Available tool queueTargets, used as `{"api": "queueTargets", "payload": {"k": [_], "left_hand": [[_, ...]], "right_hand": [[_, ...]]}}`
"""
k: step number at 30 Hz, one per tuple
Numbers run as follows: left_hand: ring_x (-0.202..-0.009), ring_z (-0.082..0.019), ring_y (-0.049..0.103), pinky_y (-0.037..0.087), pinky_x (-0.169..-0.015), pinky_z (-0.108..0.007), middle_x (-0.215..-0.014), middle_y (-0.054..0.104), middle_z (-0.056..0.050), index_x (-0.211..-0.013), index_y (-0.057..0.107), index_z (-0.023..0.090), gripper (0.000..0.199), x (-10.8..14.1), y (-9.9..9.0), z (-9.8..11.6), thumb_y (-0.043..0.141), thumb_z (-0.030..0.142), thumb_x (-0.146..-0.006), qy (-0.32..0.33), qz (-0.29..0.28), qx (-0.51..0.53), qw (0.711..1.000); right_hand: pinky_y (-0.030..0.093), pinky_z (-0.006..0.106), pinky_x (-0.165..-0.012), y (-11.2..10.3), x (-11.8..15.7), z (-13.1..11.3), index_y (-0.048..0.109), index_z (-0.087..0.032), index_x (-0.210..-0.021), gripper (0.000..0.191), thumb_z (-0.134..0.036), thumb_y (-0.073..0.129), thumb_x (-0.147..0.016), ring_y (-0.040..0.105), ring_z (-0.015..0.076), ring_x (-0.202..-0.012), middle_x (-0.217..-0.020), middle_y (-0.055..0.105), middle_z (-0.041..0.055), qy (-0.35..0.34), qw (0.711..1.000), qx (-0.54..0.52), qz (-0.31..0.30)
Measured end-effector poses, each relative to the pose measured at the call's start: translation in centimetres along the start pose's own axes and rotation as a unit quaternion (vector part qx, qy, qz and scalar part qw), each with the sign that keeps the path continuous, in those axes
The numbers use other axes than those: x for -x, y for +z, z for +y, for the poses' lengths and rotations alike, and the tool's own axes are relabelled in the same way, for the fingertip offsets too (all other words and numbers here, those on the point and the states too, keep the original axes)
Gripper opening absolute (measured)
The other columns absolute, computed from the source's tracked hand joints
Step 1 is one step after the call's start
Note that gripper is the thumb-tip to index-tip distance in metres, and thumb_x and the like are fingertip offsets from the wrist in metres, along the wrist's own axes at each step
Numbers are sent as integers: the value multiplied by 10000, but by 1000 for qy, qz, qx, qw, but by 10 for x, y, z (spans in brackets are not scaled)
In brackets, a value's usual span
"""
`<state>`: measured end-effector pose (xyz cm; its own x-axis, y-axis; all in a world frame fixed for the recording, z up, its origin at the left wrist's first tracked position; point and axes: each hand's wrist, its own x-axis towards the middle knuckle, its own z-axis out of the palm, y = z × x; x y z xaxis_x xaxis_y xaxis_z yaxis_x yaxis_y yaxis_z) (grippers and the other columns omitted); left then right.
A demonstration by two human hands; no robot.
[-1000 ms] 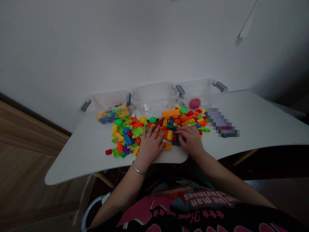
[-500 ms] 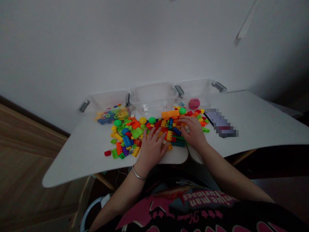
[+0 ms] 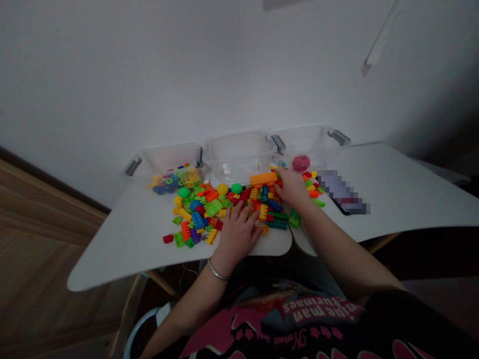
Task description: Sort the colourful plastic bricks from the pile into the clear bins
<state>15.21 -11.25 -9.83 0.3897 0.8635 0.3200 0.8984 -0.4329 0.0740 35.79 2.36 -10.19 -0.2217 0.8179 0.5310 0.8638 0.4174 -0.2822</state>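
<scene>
Head view: on the white surface [image 3: 123, 244], colourful bricks [image 3: 214, 207] are lying in a loose heap before three clear bins [image 3: 239, 158]. The left hand [image 3: 237, 232] is resting over the near side of the heap, its fingers spreading open. The right hand [image 3: 294, 189] is hanging over the heap's far right part, its fingertips sitting beside the right end of the long orange block [image 3: 264, 178]; I cannot tell whether they are gripping anything. Beyond them, a pink ball [image 3: 301, 163] is showing.
</scene>
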Motion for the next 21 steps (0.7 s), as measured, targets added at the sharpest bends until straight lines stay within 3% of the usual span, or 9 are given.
{"api": "queueTargets", "payload": {"k": [6, 12, 17, 21], "left_hand": [[-1388, -326, 393, 300, -1143, -600, -1450, 527, -78, -1301, 590, 240, 416, -1, 0, 0, 565, 394, -915, -9, 4, 3, 1000], [-1391, -327, 393, 291, -1151, -602, -1449, 529, -79, -1292, 598, 232, 412, -1, 1, 0, 565, 397, -916, -12, 2, 2, 1000], [-1392, -322, 393, 282, -1158, -600, -1450, 529, -70, -1309, 584, 241, 426, 0, 3, -2, 574, 398, -913, -10, 3, -3, 1000], [-1409, -315, 371, 263, -1167, -599, -1476, 500, -80, -1359, 534, 228, 477, 1, 2, -4, 538, 433, -929, -4, 3, 15, 1000]], "right_hand": [[497, 489, -926, -6, -4, 2, 613, -166, -1200, 404, -123, 555, -802, 597, 325, -1112, -1221, 650, 155, -44, 999, 6, -16], [514, 466, -946, -8, -7, 7, 632, -181, -1122, 350, -123, 567, -783, 618, 290, -1098, -1170, 672, 121, -35, 996, -83, -23], [484, 490, -1021, -13, -7, 8, 619, -206, -1157, 409, -123, 568, -760, 611, 273, -1136, -1194, 666, 102, -42, 985, -166, 26], [527, 476, -978, -23, 2, 1, 608, -219, -1174, 394, -198, 606, -781, 639, 260, -1085, -1176, 666, 100, -30, 967, -244, 72]]}}
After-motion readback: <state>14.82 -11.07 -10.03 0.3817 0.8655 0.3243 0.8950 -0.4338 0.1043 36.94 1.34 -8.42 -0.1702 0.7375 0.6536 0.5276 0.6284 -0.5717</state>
